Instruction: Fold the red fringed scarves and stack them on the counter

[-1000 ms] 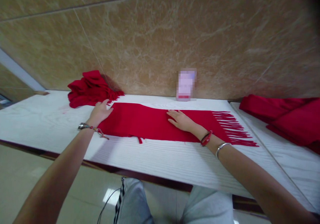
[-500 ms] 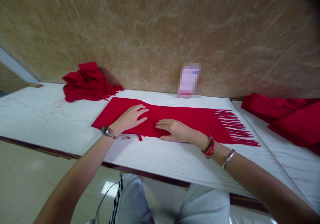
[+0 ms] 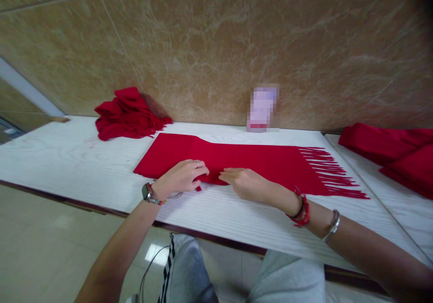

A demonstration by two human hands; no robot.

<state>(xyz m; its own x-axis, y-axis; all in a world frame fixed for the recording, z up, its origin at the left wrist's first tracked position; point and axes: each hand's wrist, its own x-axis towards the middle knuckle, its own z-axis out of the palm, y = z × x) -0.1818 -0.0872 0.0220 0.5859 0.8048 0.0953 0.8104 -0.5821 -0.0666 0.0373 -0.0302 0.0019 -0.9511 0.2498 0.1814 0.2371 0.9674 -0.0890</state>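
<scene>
A crumpled red heap (image 3: 126,118) sits by the table's (image 3: 67,158) back edge, on your left. Next, your red scarf (image 3: 264,163) lies flat, its long way running along the front edge, fringe pointing right. Your left hand (image 3: 181,176), then your right hand (image 3: 250,185), bend fingers at its near side; I can't tell if either pinches it. More red cloth (image 3: 406,152) lies far right.

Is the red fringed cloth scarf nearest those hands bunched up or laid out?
Laid out: the red cloth scarf lies as a long, mostly smooth strip on the white wood-grain table, tassels spread at its right end.
</scene>
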